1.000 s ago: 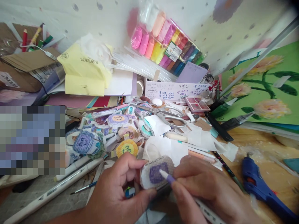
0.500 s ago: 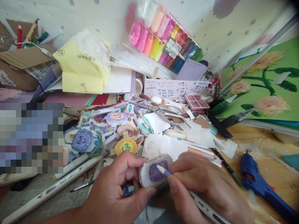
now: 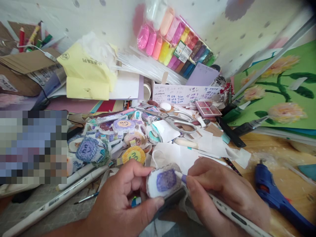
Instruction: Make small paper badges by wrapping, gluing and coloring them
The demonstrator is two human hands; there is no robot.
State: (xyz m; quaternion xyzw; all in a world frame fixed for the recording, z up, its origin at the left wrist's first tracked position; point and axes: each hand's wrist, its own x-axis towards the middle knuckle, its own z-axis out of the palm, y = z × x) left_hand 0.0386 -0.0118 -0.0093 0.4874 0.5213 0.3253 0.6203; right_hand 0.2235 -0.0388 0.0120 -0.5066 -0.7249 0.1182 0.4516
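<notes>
My left hand [image 3: 128,197] pinches a small rounded white piece [image 3: 153,184] between thumb and forefinger. A purple square patch covers the middle of its face, with a greyish band along its upper edge. In my right hand [image 3: 224,194] is a white marker [image 3: 237,215] with a purple collar, held like a pen. Its tip is at the upper right corner of the purple patch; I cannot tell whether it touches. Behind the hands lies a heap of similar coloured pieces, among them a yellow smiley piece [image 3: 133,155] and a purple smiley piece [image 3: 123,125].
Metal scissors [image 3: 184,121] lie on paper scraps behind the hands. A blue glue gun [image 3: 274,189] rests at the right. Another white marker [image 3: 56,200] and a thin paintbrush [image 3: 86,198] lie at left. Bagged coloured clay [image 3: 172,36] leans at the back.
The marker tip has moved right and slightly up, from the middle of the purple patch to its upper right corner. The purple area looks larger. My left hand keeps its hold.
</notes>
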